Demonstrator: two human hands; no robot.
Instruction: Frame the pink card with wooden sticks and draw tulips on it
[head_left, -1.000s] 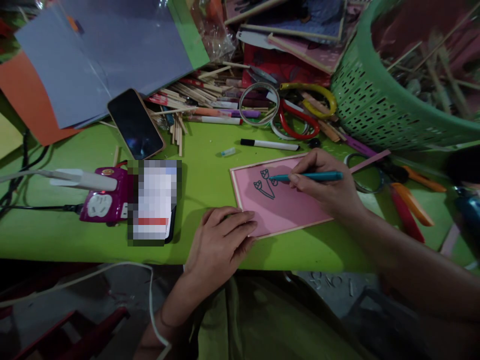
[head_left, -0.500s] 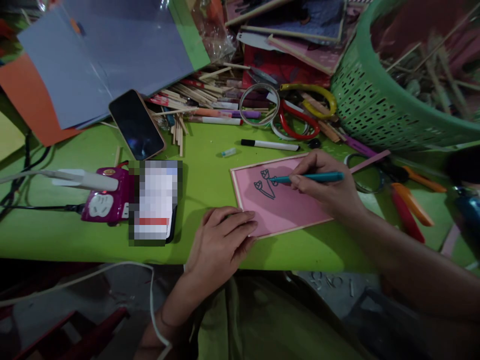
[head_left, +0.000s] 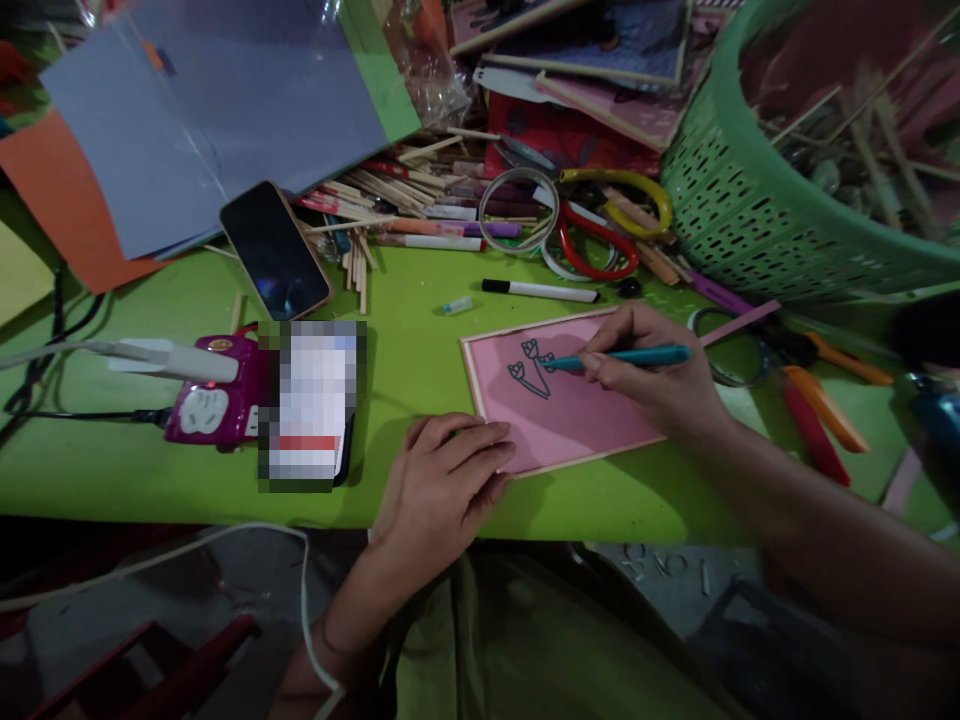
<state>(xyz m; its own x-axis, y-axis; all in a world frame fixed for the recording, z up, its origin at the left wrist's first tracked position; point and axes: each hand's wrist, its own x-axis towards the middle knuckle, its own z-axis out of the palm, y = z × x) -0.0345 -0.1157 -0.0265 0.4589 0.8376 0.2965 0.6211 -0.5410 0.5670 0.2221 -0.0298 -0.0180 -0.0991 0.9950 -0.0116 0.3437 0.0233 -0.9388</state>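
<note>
My right hand (head_left: 649,362) is closed around a teal pen (head_left: 626,355), with its tip on a pink card (head_left: 574,420) edged by thin wooden strips. Dark outlines of small flowers on stems (head_left: 531,370) show on the card, left of the pen. My left hand (head_left: 450,480) lies flat, its fingertips resting on the card's lower left corner and its palm on the green table (head_left: 405,360). Above the card lie a small clear cap (head_left: 457,306) and a black-capped white marker (head_left: 540,291).
To the left are a blurred-out phone (head_left: 311,400), a dark phone (head_left: 276,252) and a purple power socket (head_left: 214,400) with cables. Sticks, markers, tape rolls (head_left: 519,245) and scissors (head_left: 600,250) crowd the back. A green basket (head_left: 720,210) stands at right, near orange-handled scissors (head_left: 825,420).
The pen tip has shifted very slightly, and the rightmost small flower has a few more lines. My left hand stays in place on the card.
</note>
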